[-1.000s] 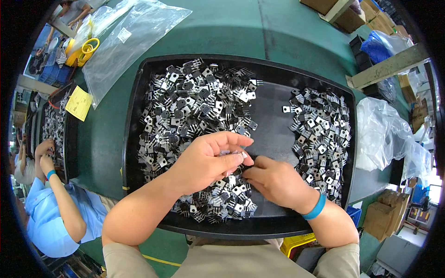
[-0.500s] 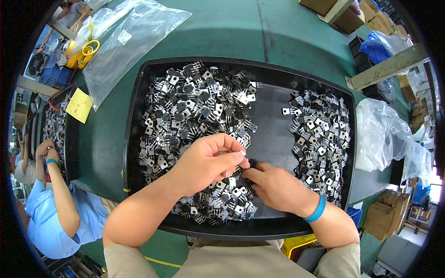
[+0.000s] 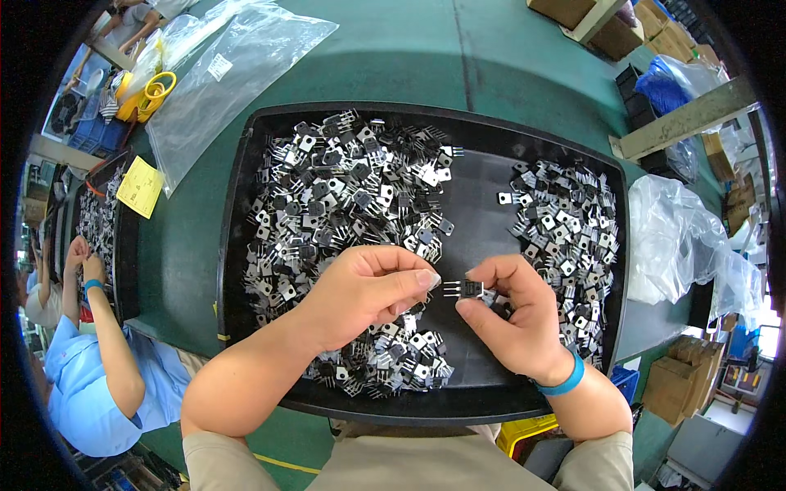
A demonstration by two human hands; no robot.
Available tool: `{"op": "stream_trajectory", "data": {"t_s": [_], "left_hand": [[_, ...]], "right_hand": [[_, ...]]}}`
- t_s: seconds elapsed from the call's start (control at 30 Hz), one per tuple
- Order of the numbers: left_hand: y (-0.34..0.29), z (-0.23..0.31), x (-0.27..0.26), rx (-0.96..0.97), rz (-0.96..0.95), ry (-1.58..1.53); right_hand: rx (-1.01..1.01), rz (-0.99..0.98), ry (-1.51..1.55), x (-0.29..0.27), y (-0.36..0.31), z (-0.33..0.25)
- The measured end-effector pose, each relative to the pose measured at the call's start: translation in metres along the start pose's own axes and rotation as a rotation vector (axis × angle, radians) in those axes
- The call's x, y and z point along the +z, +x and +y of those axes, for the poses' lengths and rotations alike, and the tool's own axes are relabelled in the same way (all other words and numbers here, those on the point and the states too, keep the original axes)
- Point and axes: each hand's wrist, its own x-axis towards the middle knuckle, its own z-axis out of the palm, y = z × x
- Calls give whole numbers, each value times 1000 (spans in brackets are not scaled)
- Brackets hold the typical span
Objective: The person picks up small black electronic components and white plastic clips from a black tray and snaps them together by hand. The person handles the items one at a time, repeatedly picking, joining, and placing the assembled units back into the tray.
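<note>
A black tray (image 3: 458,368) holds two heaps of three-legged transistors, a larger left heap (image 3: 344,188) and a smaller right heap (image 3: 569,237). Over the strip of bare tray floor between them, my right hand (image 3: 520,315) pinches one transistor (image 3: 471,289) between thumb and forefinger, its metal legs pointing left. My left hand (image 3: 377,286) is closed above the lower part of the left heap, thumb against forefinger. A small pale spot shows at its thumb tip, but what those fingers hold, if anything, cannot be made out. A blue band circles my right wrist.
On the green table, a clear plastic bag (image 3: 237,74) lies beyond the tray's left corner and crumpled plastic (image 3: 675,237) sits to its right. A co-worker in blue (image 3: 115,376) handles parts in another tray at left, bearing a yellow note (image 3: 141,186).
My right hand has risen from the tray floor and moved slightly right, now showing a transistor in its fingers. My left hand has barely moved. The co-worker's hands have lifted slightly.
</note>
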Motion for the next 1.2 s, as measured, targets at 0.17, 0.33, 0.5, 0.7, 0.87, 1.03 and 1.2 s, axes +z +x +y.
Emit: {"op": "stream_trajectory", "data": {"t_s": [0.17,0.33,0.5,0.7,0.87,1.03,1.2], "left_hand": [[-1,-2,-2,-2,-17,14],[-1,-1,2,-9,-7,46],[-2,-1,1,-32,-38,64],[-5,3,4,-30,-12,143],[-5,0,3,6,-4,223],[-6,2,5,-13,-8,233],[-6,2,5,-11,-45,274]], "right_hand": [[-7,-8,-32,2,-4,-3],[-14,2,-64,4,-3,-3],[-91,37,-115,6,-3,-3],[-83,-37,-86,3,-1,-3],[-72,-21,-73,6,-2,-2],[-93,0,-86,7,-3,0],[-86,-98,-80,6,1,-3]]}}
